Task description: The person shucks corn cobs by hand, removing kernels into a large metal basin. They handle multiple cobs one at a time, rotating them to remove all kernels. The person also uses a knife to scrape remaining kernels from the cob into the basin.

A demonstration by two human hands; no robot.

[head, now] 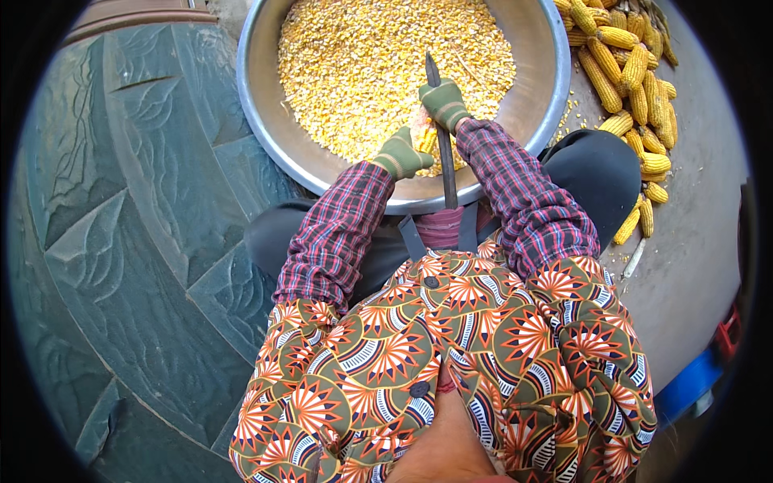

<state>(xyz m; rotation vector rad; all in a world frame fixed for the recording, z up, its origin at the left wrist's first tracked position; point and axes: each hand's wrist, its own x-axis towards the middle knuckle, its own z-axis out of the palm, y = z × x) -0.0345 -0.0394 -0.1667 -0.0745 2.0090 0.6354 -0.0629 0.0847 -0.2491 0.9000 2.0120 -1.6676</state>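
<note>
My right hand [445,104], in a green striped knit glove, is closed over the upper part of a long dark bar [446,163] with a pointed tip. This bar slants over the near rim of a wide metal basin [253,90]. Left of it, a partly shelled ear of corn [426,137] shows a pale pinkish patch between my hands. My left hand [401,156], gloved alike, grips the ear's lower end, its thumb along the left side; the fingers' undersides are hidden. Beneath both hands lie loose yellow corn kernels [350,72].
Husked ears of corn [649,108] are heaped on the grey floor [694,241] to the right, with scattered kernels beside them. My bent knee [595,169] lies between heap and basin. A dark green embossed sheet [139,181] spreads out left. A blue object [688,380] stands lower right.
</note>
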